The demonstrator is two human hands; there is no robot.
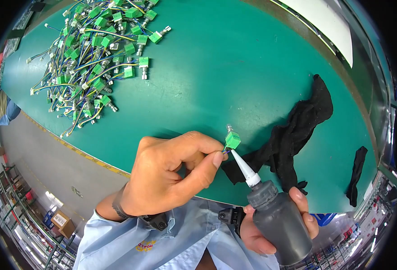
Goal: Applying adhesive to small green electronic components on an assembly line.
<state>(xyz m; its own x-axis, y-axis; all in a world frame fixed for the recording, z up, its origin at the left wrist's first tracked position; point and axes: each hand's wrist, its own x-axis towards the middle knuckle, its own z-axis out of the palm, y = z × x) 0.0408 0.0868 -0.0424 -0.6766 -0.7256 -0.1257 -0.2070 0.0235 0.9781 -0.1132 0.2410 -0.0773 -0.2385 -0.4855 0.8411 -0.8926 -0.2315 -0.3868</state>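
Note:
Between the thumb and forefinger of my left hand [173, 173] are the thin wires of a small green component [232, 140] with a metal shaft pointing away from me. My right hand [257, 229] wraps round a dark grey squeeze bottle [283, 227], tilted to the upper left. Its white tapered nozzle [243, 166] ends right at the wire side of the green component; whether the tip touches cannot be made out. Most of the wires are hidden behind my left fingers.
A heap of similar green components with wires [99, 54] lies at the far left of the green table [207, 58]. Crumpled black cloth [297, 126] lies right of my hands, a smaller black strip [356, 175] farther right. Another person [0, 108] is at the left edge.

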